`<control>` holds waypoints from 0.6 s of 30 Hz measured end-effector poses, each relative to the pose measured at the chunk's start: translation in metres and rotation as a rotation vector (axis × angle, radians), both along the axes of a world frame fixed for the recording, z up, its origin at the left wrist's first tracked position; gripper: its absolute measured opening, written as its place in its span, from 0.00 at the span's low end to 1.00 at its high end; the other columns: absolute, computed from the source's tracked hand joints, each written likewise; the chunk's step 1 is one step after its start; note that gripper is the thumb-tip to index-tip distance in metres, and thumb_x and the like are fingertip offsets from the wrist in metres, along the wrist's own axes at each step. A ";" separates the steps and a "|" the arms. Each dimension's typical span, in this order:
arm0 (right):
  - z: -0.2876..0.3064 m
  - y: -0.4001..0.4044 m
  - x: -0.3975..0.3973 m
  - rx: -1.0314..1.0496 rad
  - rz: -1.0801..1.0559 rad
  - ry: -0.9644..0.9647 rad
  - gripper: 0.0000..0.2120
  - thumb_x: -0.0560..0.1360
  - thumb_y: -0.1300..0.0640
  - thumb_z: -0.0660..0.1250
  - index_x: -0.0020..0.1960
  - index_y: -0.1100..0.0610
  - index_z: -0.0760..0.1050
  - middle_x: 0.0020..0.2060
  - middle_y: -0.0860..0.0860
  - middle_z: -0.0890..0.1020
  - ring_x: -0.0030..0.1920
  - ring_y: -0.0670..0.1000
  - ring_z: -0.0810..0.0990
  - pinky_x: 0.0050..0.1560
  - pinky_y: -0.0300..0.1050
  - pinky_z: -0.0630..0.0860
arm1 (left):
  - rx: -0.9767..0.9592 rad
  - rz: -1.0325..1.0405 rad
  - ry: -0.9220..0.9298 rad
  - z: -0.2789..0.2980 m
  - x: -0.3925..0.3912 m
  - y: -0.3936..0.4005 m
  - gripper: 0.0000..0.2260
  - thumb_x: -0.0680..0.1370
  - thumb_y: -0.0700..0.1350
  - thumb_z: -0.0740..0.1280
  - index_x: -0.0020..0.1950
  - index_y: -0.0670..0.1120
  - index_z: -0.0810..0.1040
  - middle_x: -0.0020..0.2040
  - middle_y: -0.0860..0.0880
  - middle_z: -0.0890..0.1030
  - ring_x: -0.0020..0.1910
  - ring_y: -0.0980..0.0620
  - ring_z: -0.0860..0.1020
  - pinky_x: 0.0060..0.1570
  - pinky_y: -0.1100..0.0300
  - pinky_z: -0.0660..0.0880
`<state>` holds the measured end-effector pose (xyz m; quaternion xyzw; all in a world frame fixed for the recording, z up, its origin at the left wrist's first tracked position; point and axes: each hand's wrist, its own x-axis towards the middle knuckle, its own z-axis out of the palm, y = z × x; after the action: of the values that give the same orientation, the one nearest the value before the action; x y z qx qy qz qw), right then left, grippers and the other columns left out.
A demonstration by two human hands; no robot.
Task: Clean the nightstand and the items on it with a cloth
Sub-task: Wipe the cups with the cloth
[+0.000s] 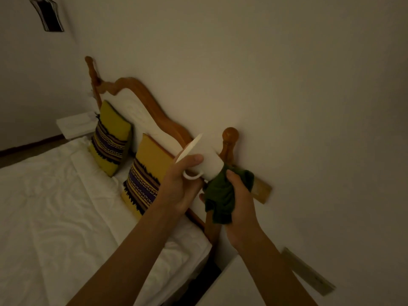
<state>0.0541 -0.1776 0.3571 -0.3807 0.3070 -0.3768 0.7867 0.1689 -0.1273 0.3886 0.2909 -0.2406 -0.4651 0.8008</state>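
A white cup (pixel 208 163) with a loop handle is held up in the air, tipped on its side, with a white saucer (pixel 188 147) against its base end. My left hand (pixel 180 186) grips the cup near the handle. My right hand (pixel 237 199) holds a dark green cloth (pixel 220 195) bunched against the cup's mouth end. The white nightstand (pixel 229 281) shows only as a corner at the bottom, below my right forearm.
A bed with white sheets (pixel 55 206) fills the left. Two yellow patterned cushions (pixel 145 173) lean on the wooden headboard (pixel 141 89), whose round-topped post (pixel 230 135) stands just behind the cup. A pale wall is on the right. Another white nightstand (pixel 75 127) is far left.
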 end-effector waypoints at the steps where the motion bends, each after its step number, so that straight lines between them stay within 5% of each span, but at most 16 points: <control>1: -0.003 0.004 0.001 -0.045 -0.006 0.052 0.22 0.74 0.44 0.71 0.64 0.54 0.78 0.58 0.60 0.84 0.59 0.61 0.83 0.63 0.63 0.78 | 0.003 -0.005 0.015 0.002 -0.002 -0.002 0.29 0.66 0.41 0.72 0.67 0.39 0.73 0.53 0.43 0.80 0.54 0.45 0.80 0.52 0.52 0.80; 5: -0.010 0.011 -0.005 -0.317 -0.049 0.161 0.11 0.64 0.35 0.70 0.44 0.36 0.83 0.41 0.45 0.87 0.43 0.46 0.86 0.43 0.42 0.82 | 0.020 -0.027 -0.014 0.011 -0.001 -0.005 0.27 0.65 0.41 0.72 0.64 0.39 0.74 0.50 0.44 0.81 0.50 0.46 0.82 0.50 0.52 0.81; 9: -0.007 -0.002 -0.013 -0.585 -0.126 0.278 0.20 0.70 0.38 0.67 0.47 0.55 0.81 0.37 0.52 0.84 0.39 0.51 0.84 0.38 0.41 0.79 | 0.083 -0.065 -0.086 0.014 0.001 -0.001 0.28 0.64 0.43 0.73 0.63 0.40 0.74 0.51 0.43 0.78 0.52 0.45 0.80 0.50 0.54 0.81; 12: -0.014 -0.007 -0.010 -0.489 -0.150 0.230 0.22 0.73 0.41 0.65 0.50 0.61 0.78 0.37 0.52 0.83 0.38 0.51 0.82 0.36 0.42 0.79 | 0.132 -0.052 -0.163 0.012 -0.004 -0.002 0.36 0.63 0.43 0.74 0.69 0.38 0.70 0.54 0.42 0.76 0.56 0.42 0.77 0.54 0.51 0.80; 15: -0.023 -0.012 0.001 -0.242 -0.067 0.177 0.16 0.82 0.50 0.64 0.61 0.62 0.75 0.48 0.62 0.83 0.49 0.64 0.83 0.51 0.62 0.82 | 0.177 0.026 -0.257 0.008 -0.011 -0.003 0.40 0.60 0.43 0.76 0.71 0.40 0.69 0.56 0.42 0.78 0.58 0.41 0.77 0.53 0.49 0.80; 18: -0.030 -0.013 -0.001 -0.193 0.029 0.251 0.18 0.84 0.49 0.62 0.65 0.62 0.75 0.50 0.61 0.84 0.47 0.58 0.85 0.45 0.48 0.84 | 0.224 0.077 -0.308 0.004 -0.013 -0.003 0.42 0.57 0.45 0.76 0.71 0.42 0.69 0.59 0.42 0.77 0.60 0.40 0.76 0.53 0.47 0.79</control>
<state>0.0533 -0.1904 0.3276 -0.5029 0.3600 -0.3427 0.7071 0.1561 -0.1306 0.3929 0.4550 -0.2956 -0.4080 0.7343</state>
